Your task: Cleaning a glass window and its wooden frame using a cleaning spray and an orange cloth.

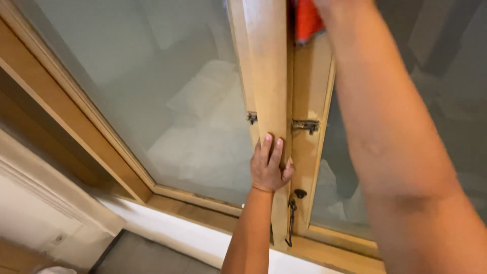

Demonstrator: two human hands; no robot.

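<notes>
Wooden window frames fill your view, with frosted glass panes [167,96] either side of a pale centre post and a white sill [167,231] below. Your left hand [269,165] lies flat against the edge of the open wooden sash [266,76], fingers [266,147] straight and close together, thumb out to the side, bracing it rather than gripping. Your right arm [390,142] reaches up past the top of the picture; an orange-red cloth [307,20] shows against the frame just beside where the wrist leaves view, but the right hand itself is cut off, so you cannot tell how it is held. Judging from this, you are wiping the upper part of the frame while steadying the sash. Any further stroke calls for keeping that left palm firm so the sash does not swing, and minding the hardware: a metal latch [305,125] sits on the frame just right of your fingertips, a dark knob [300,193] lies below your hand, and a hook stay [291,223] hangs under it. No packages, labels or signs appear anywhere here.
</notes>
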